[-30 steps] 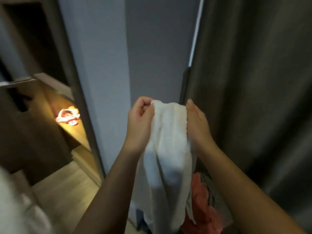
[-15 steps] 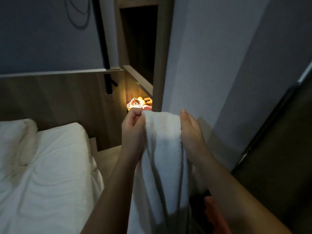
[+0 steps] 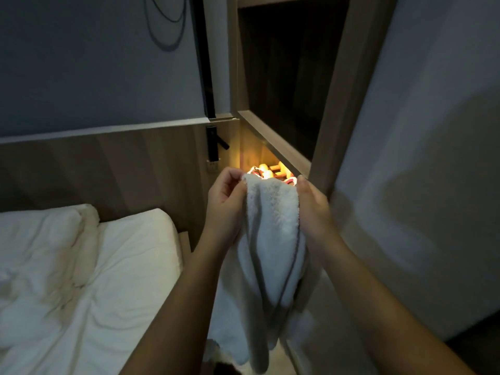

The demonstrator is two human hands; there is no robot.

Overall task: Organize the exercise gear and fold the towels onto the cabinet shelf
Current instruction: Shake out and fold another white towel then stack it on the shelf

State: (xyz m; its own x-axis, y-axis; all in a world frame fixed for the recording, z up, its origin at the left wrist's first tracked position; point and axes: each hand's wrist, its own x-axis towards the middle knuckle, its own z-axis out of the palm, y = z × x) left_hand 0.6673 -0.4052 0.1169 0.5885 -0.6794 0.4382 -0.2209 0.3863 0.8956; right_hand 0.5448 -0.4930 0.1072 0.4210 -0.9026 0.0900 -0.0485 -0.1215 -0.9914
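Note:
A white towel (image 3: 270,239) hangs in long folds between both hands at chest height. My left hand (image 3: 226,201) pinches its top left corner with curled fingers. My right hand (image 3: 313,209) holds the top right edge, fingers behind the cloth. Just beyond the towel's top edge lies the lit cabinet shelf (image 3: 273,147), where red-and-white exercise gear (image 3: 266,173) with wooden handles glows under a warm light; the towel hides most of it.
A bed with white sheets (image 3: 89,280) fills the lower left, against a wooden headboard (image 3: 108,169). A dark upper cabinet niche (image 3: 289,77) sits above the shelf. A grey wall (image 3: 419,158) stands close on the right.
The view swung left from a dark curtain and a hamper of clothes to the bed and the cabinet. Both hands kept their hold on the towel and now sit closer to the lit shelf.

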